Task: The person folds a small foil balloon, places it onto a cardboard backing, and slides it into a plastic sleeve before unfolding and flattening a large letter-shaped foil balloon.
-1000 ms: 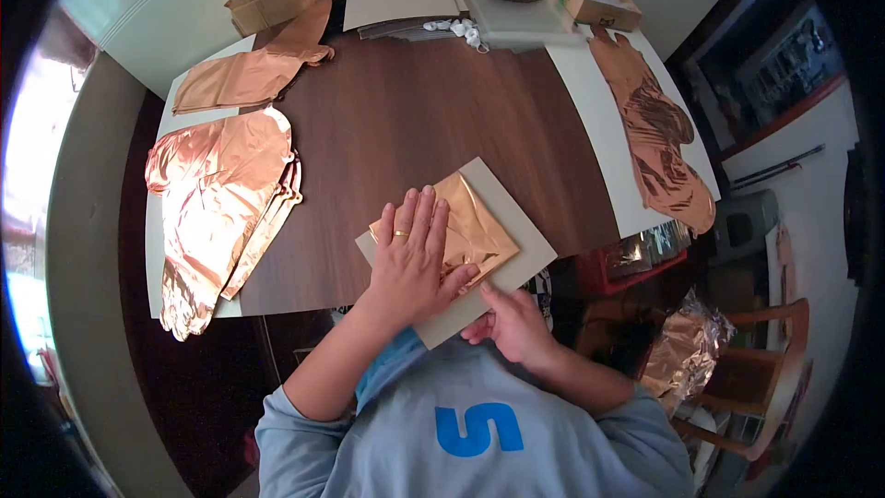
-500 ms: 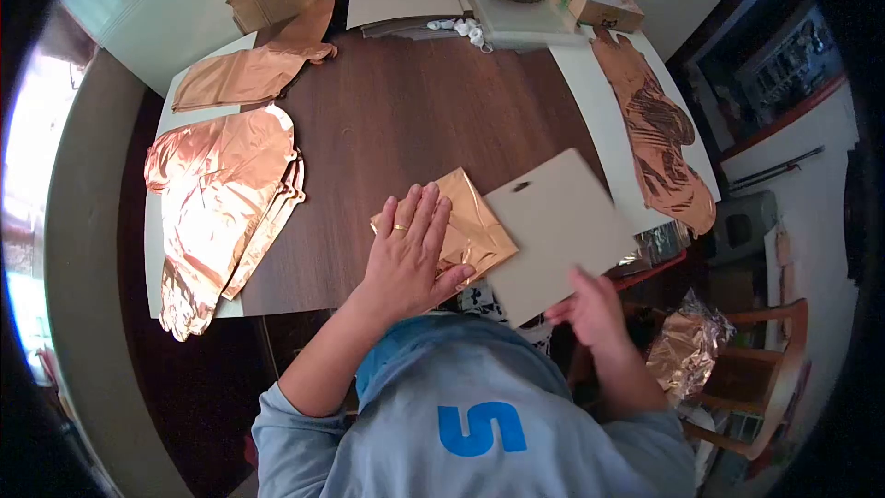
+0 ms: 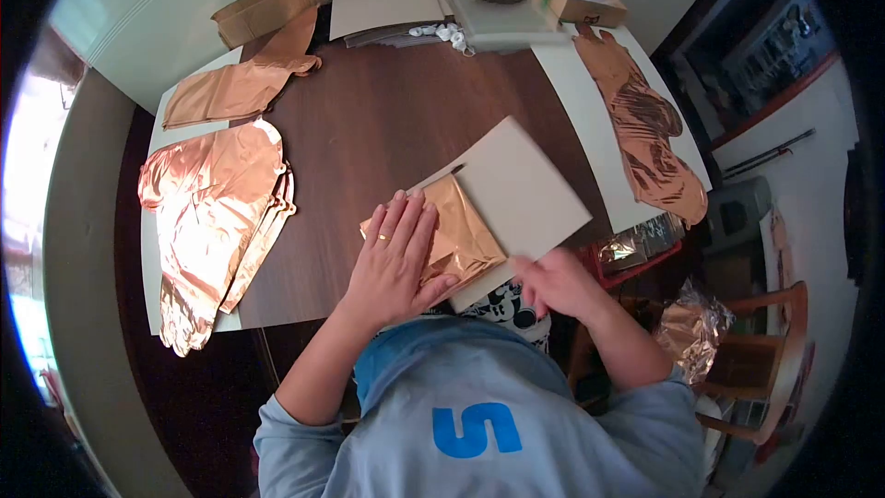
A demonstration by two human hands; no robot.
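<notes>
My left hand [image 3: 395, 263] lies flat, fingers stretched, on a folded packet of copper-coloured foil [image 3: 461, 240], which looks like a folded foil balloon. A pale grey cardboard sheet [image 3: 530, 189] with a dark hanger slot lies partly under the packet's right side. My right hand [image 3: 558, 281] is at the sheet's near edge, close to the packet's corner. Its fingers are blurred but look apart, with nothing visible in them. Whether a fingertip touches the sheet is unclear.
Flat copper foil balloons [image 3: 217, 194] lie at the left, with more foil [image 3: 636, 129] at the right. Behind stand a stack of cardboard sheets [image 3: 387, 9], a clear plastic bin [image 3: 507, 14] and a small cardboard box [image 3: 581, 0]. Crumpled foil in plastic [image 3: 696, 332] is on a chair.
The cardboard sheet has slid left and away from me, farther under the foil packet. My right hand has moved left and up with it. My left hand stays flat on the packet.
</notes>
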